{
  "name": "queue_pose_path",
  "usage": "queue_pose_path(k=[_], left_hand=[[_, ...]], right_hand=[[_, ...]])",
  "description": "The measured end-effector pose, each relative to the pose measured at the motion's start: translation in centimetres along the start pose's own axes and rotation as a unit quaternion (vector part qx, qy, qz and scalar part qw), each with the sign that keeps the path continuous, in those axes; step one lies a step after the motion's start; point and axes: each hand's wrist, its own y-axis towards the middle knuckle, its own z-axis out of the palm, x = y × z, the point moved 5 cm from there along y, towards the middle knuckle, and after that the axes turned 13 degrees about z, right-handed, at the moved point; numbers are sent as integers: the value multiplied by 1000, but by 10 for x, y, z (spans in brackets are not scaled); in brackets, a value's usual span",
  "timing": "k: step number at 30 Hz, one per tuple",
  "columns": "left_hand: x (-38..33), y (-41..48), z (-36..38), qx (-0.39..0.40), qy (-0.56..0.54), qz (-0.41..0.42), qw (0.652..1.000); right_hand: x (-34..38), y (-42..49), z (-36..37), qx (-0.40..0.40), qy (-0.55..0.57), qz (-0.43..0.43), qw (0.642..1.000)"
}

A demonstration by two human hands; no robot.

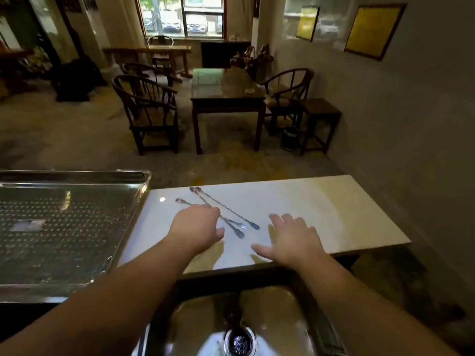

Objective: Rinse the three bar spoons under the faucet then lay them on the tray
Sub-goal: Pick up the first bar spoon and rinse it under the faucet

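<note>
Closest to the viewer, at the bottom edge, sits a steel sink (pixel 280 317) with a round drain (pixel 239 341) in its floor. Two bare forearms reach forward over the sink toward a white counter (pixel 321 209), which lies just beyond the sink.

The left hand (pixel 196 227) hovers low over the near-left part of the counter, palm down, fingers curled downward. Its fingertips are at the middle of the spoon shafts, but whether they have closed on anything cannot be told. The right hand (pixel 293 238) is to the right of it over the same counter, palm down, fingers spread apart and holding nothing; it lies near the spoon ends without touching them.

Three long thin metal bar spoons lie flat on the counter, running diagonally from far left to near right. The left spoon (pixel 181 201) shows its end beyond the left hand. The middle spoon (pixel 200 197) and the right spoon (pixel 228 208) have their far ends touching or nearly so, and spread apart toward the near right.

To the left of the counter, beside its edge, rests a large shiny metal tray (pixel 138 191) with a perforated floor; none of the spoons is on it.

Beyond the counter, the floor leads to a dark wooden table (pixel 227 98) with round-backed wooden chairs (pixel 147 111) on both sides. Farther still is a window (pixel 183 16) on the back wall.
</note>
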Motion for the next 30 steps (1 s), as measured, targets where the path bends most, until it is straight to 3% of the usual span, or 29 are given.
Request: queue_pose_path(k=[1, 6, 20, 22, 25, 27, 30], left_hand=[[-1, 5, 8, 21, 16, 11, 1000], [-8, 31, 37, 17, 53, 57, 997], [-16, 37, 50, 29, 183, 211, 960], [-7, 34, 51, 20, 138, 165, 976], [8, 25, 47, -22, -16, 27, 999], [16, 17, 43, -57, -137, -77, 986], [27, 2, 43, -98, -290, -204, 930]], right_hand=[[-4, 0, 19, 45, -21, 20, 999], [-14, 14, 75, 48, -37, 39, 997], [-16, 10, 68, 78, -56, 31, 995], [-17, 12, 69, 78, -55, 32, 995], [-17, 13, 71, 80, -52, 28, 995], [-18, 13, 71, 82, -49, 29, 995], [-18, 13, 70, 76, -45, 28, 996]])
